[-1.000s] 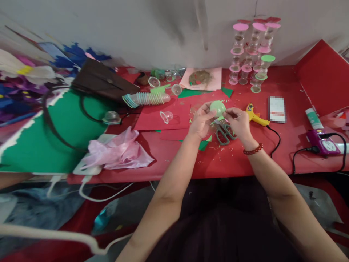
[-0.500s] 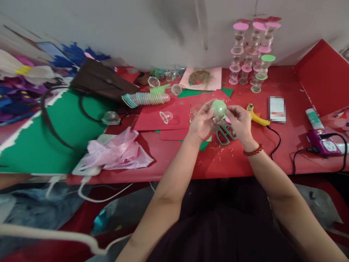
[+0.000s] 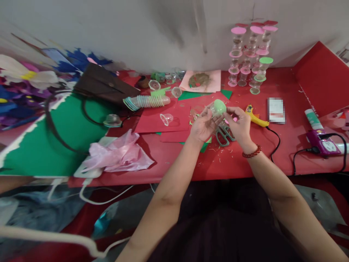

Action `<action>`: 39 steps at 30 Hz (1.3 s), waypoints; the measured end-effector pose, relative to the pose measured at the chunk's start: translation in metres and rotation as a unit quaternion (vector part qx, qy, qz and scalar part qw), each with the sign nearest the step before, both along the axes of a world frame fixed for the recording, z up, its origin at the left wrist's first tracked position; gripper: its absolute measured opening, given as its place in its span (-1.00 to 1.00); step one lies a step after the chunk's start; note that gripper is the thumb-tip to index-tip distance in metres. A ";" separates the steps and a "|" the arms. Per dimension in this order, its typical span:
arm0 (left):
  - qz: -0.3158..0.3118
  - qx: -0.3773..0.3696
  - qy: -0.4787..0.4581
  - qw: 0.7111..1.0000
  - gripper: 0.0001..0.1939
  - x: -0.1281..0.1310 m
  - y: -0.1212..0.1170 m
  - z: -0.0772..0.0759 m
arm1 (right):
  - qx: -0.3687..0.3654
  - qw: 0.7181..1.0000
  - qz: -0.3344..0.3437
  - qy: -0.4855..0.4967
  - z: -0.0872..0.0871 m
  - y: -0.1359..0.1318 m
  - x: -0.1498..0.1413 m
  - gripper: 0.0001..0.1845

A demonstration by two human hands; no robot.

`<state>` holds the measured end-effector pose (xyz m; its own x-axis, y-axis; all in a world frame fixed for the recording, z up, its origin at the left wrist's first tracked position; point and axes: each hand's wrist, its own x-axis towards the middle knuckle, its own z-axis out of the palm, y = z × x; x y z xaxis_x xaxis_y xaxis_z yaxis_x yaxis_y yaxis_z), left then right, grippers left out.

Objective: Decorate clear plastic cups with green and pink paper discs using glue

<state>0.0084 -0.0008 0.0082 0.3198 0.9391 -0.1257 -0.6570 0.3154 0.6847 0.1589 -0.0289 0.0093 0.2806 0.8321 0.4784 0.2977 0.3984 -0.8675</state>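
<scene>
My left hand [image 3: 202, 124] and my right hand [image 3: 239, 124] meet above the red table [image 3: 245, 163]. Together they pinch a small clear plastic cup [image 3: 218, 108] capped with a light green paper disc, which is tilted toward the right. The fingers of both hands are closed on the cup's sides. Grey-handled scissors [image 3: 224, 132] lie on the table just under my hands, among green paper scraps. A yellow glue gun [image 3: 254, 115] rests to the right of my right hand.
Stacked cups with pink and green discs [image 3: 249, 58] stand at the back wall. A nested row of cups [image 3: 147, 100], a loose cup [image 3: 166, 118], red paper sheets [image 3: 163, 120], pink plastic [image 3: 117, 154], a green board [image 3: 54, 138] and a purple device [image 3: 325, 142] with cables surround the work spot.
The green-capped cup has been turned in my fingers, from disc facing up to tilted sideways. My hands stay in the same spot; the view shifted down slightly.
</scene>
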 end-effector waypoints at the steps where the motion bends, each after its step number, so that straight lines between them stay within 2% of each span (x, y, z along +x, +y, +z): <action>1: -0.001 0.000 0.001 1.000 -0.55 0.001 0.000 0.000 | 0.004 1.000 -0.005 -0.009 0.000 -0.001 0.000 -0.89; 5: -0.005 -0.001 0.002 1.000 -0.68 0.005 0.000 -0.001 | -0.002 0.998 -0.039 -0.047 0.001 -0.002 0.000 -0.88; 9: -0.002 0.032 0.014 0.999 -0.78 0.005 -0.002 0.000 | -0.022 0.998 -0.042 -0.033 0.003 -0.001 0.003 -0.89; 14: 0.011 0.061 0.061 0.996 -0.81 -0.001 0.000 0.001 | -0.066 0.998 0.005 0.000 0.005 0.002 0.007 -0.96; 19: 0.017 0.023 0.017 0.999 -0.85 -0.004 0.000 0.005 | -0.073 0.996 0.056 0.014 0.003 0.004 0.006 -0.88; 24: -0.011 0.027 0.020 0.999 -0.73 -0.003 -0.005 0.012 | -0.047 0.999 0.022 0.013 0.000 0.006 0.009 -0.95; 28: -0.015 0.050 0.033 0.998 -0.71 -0.002 -0.005 0.010 | -0.044 0.999 0.010 0.020 0.001 0.005 0.011 -0.96; 31: -0.019 0.051 0.040 0.998 -0.72 -0.001 -0.002 0.004 | -0.068 0.996 0.041 0.043 0.002 0.004 0.010 -0.84; 33: -0.018 0.052 0.038 0.998 -0.63 0.000 -0.001 0.000 | -0.074 0.994 0.057 0.053 0.003 0.003 0.009 -0.81; 35: -0.018 0.054 0.043 0.997 -0.53 0.001 0.000 -0.003 | -0.072 0.994 0.054 0.055 0.004 0.003 0.008 -0.81; 39: -0.007 0.036 0.086 0.996 -0.50 0.000 0.003 -0.002 | -0.093 0.994 0.033 0.049 0.009 0.001 0.009 -0.78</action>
